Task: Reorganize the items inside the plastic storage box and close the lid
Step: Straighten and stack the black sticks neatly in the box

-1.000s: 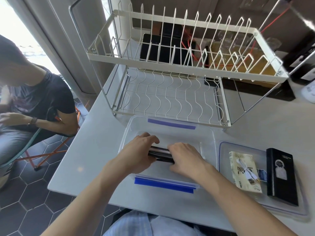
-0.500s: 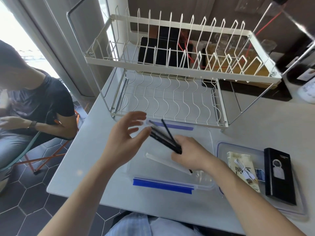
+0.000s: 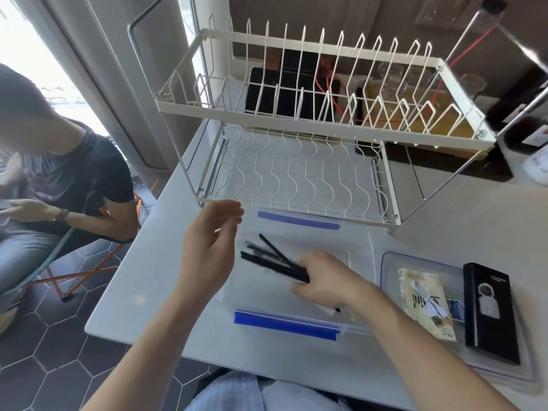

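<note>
A clear plastic storage box [image 3: 360,256] with blue clips on its near and far rims sits on the white table in front of me. My right hand [image 3: 321,277] is inside the box, closed around a bundle of thin black pens [image 3: 272,258] that fan out to the left. My left hand [image 3: 207,250] hovers over the box's left rim, fingers spread, holding nothing. To the right lies the clear lid [image 3: 391,262], flat on the table. On it rest a cream carton with a white cable [image 3: 424,304] and a black box [image 3: 489,310].
A white two-tier wire dish rack [image 3: 296,120] stands just behind the box. Dark devices and red cables sit behind the rack. A seated person [image 3: 59,179] is at the left, beside the table's edge. The tiled floor lies below.
Both hands were pressed together on the pens inside the box. My left hand has let go and lifted to the left, while my right hand keeps the pens, now fanned and lowered again.
</note>
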